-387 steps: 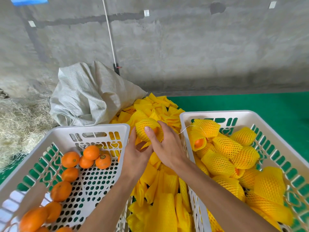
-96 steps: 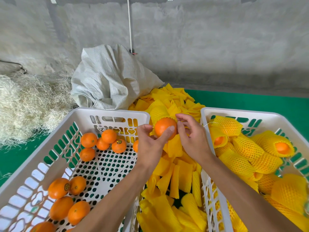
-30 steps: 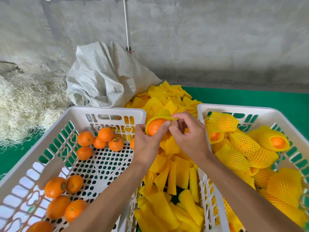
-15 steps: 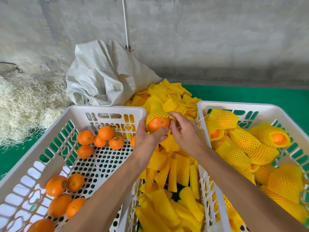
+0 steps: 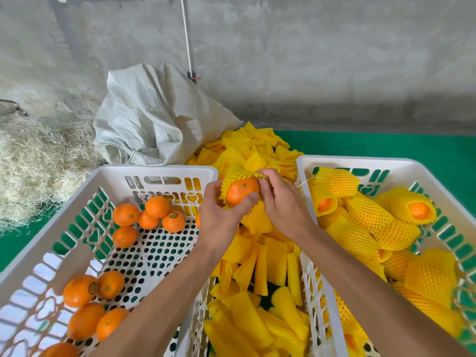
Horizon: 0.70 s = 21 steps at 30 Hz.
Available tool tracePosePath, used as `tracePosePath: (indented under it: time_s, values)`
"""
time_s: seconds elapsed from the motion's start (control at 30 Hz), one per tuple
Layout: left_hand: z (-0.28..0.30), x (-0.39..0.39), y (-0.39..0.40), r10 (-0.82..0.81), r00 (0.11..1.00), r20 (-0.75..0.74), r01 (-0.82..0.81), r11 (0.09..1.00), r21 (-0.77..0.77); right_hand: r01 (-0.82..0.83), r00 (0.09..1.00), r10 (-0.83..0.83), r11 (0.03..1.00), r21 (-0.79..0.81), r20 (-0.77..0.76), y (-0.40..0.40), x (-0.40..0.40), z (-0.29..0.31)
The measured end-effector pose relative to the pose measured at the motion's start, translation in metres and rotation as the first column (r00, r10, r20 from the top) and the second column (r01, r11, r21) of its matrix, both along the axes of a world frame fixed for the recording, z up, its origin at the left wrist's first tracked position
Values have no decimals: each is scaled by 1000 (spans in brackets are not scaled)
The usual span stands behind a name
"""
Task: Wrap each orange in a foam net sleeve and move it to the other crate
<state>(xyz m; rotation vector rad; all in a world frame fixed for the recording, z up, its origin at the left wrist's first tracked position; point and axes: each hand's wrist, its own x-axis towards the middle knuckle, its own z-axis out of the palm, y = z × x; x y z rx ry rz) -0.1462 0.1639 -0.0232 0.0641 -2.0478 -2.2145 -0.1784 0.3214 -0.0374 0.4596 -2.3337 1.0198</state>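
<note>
A: What are the hands doing?

B: The left hand (image 5: 219, 215) cups the round bare orange (image 5: 242, 194) from below, thumb across its front. The right hand (image 5: 279, 202) pinches the rim of the yellow foam net sleeve (image 5: 233, 176), which is stretched over only the top of the fruit.

A: So what could go wrong?

B: The mesh looks thin. A hard tug on that pinched edge could tear it, or the rim may snap back off the fruit.

A: And a drop?

B: If the left grip loosens, the orange would likely fall into the heap of loose yellow sleeves (image 5: 260, 266) just below the hands. To the right of the hands, the white plastic crate (image 5: 360, 164) already sits crowded with wrapped fruit, so a careless toss might roll out. The white perforated crate (image 5: 164, 171) to the left holds more bare oranges (image 5: 152, 213).
</note>
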Motion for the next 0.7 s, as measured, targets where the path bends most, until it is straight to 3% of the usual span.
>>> tracePosePath:
  time_s: [0.27, 0.4, 0.57, 0.7]
  values:
    - [0, -1, -3, 93, 995, -22, -92, 994, 53, 13, 950, -1, 999, 38, -312, -13, 15, 15]
    - [0, -1, -4, 71, 997, -32, -69, 997, 41, 53, 935, -7, 991, 121, -354, -11, 16, 16]
    - [2, -3, -5, 28, 1000, -14, -27, 993, 115, 104, 994, -106, 984, 141, 6, -11, 13, 7]
    - [-3, -2, -2, -12, 1000, 7, 11, 990, 138, -68, 965, 47, 995, 73, 259, -5, 7, -2]
